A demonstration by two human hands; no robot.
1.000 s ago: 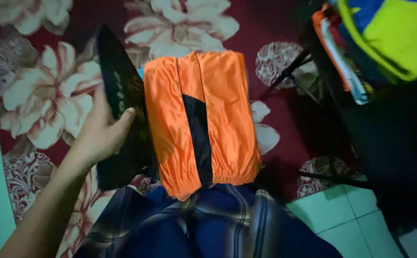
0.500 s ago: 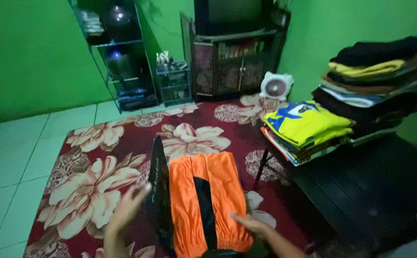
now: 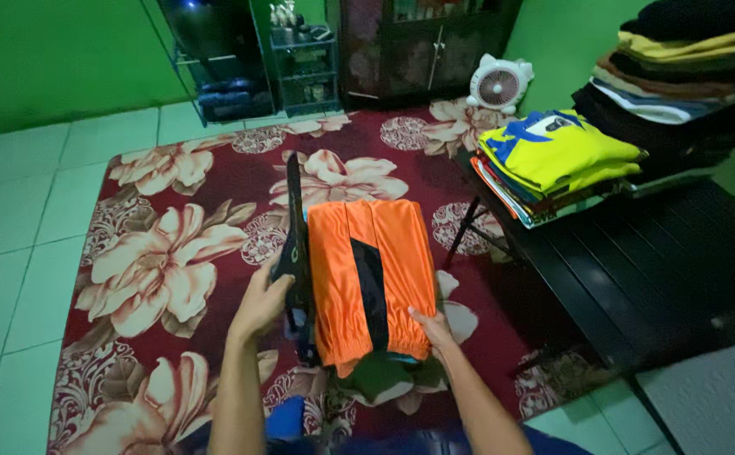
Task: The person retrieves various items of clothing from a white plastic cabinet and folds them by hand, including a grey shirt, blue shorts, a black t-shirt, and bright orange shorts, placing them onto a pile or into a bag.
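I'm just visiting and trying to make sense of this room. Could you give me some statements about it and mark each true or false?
1. The left hand holds up a black folding board. True.
2. The folded garment is blue. False: it is orange with a black stripe.
3. The right hand touches the garment's near edge. True.
4. The small fan sits on the black table. False: it stands on the floor.

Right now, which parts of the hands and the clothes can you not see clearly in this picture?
Head view only:
- Left hand: its fingers go behind the black board, so the grip is hidden.
- Right hand: its fingertips slip under the hem of the orange shorts.
- Dark cloth below the shorts: mostly covered, its kind is unclear.
- Tall pile: cut off by the top and right edges.
- Shelf items: too small and dark.
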